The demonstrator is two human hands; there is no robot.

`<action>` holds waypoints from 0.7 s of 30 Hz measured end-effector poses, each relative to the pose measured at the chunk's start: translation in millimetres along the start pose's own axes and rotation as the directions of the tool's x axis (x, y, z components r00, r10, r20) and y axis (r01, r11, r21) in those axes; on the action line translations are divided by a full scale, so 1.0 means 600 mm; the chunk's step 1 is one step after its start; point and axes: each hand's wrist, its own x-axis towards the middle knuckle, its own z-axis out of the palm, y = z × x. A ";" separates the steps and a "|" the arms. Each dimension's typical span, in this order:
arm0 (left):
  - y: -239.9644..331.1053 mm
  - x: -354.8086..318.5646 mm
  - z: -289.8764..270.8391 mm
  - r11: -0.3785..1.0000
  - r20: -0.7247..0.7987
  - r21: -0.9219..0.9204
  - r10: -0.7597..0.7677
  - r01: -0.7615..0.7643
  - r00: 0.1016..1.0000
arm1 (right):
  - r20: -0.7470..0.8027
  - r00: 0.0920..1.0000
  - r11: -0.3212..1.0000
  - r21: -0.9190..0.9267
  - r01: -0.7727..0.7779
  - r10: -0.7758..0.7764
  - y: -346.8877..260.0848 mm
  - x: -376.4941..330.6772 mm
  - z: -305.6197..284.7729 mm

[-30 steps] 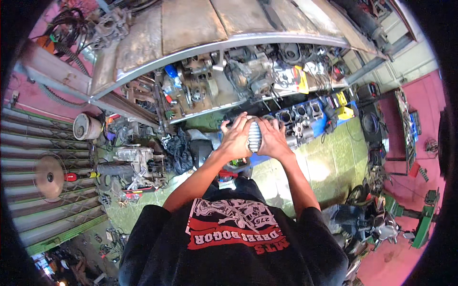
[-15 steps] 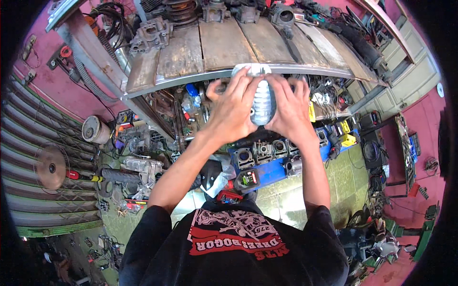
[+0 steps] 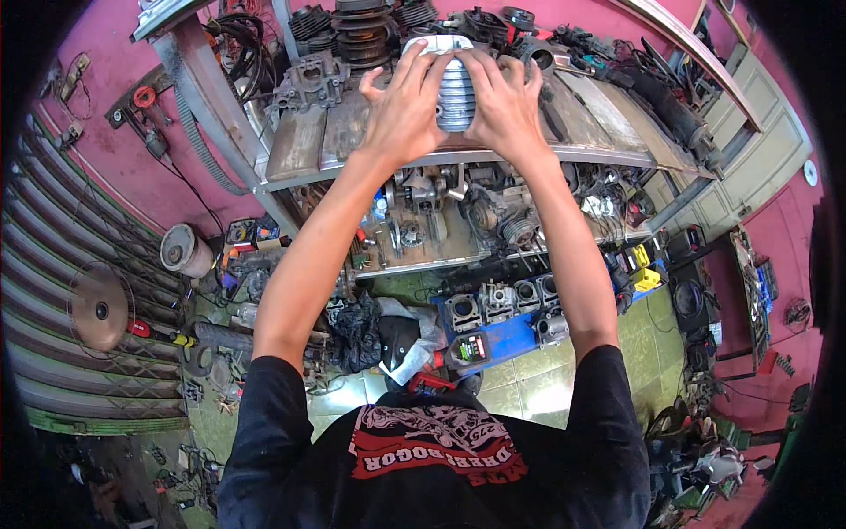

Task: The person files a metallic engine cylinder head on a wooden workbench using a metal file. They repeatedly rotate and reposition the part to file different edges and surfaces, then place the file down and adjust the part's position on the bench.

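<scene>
A silver finned engine cylinder (image 3: 456, 104) is held up between my two hands, over the wooden shelf top (image 3: 300, 141). My left hand (image 3: 408, 110) grips its left side, fingers reaching over the top edge, with one finger sticking out. From the other side my right hand (image 3: 505, 104) clasps it the same way, two fingers raised. The cylinder's flat pale upper face shows above my fingertips, and its fins run down between my palms. Whether its lower end touches the shelf I cannot tell.
A grey engine casing (image 3: 310, 85) sits left on the shelf, beside stacked rusty finned cylinders (image 3: 362, 40). Dark metal parts line its back. Engine parts crowd the lower shelf (image 3: 414, 256). On the floor a blue bench (image 3: 507, 342) carries several cylinder blocks.
Both hands have carried the cylinder forward and up, from the shelf's front edge to over its boards. My arms now stretch out farther, and the lower shelf shows beneath them.
</scene>
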 end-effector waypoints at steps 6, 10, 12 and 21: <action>-0.048 0.012 0.055 0.997 0.003 0.073 -0.021 0.021 1.000 | -0.047 0.999 1.000 -0.009 -0.028 0.028 0.003 0.020 0.067; -0.062 0.010 0.094 0.997 0.021 0.069 -0.033 0.031 0.999 | -0.019 0.999 0.996 -0.085 -0.040 0.038 0.016 0.012 0.113; -0.066 0.006 0.108 0.997 0.040 0.061 -0.050 0.048 0.998 | 0.011 0.999 0.990 -0.135 -0.045 0.047 0.015 0.006 0.132; -0.080 -0.009 0.145 0.994 0.080 0.094 -0.068 0.060 0.995 | 0.041 0.997 0.990 -0.125 -0.063 0.069 0.016 -0.015 0.174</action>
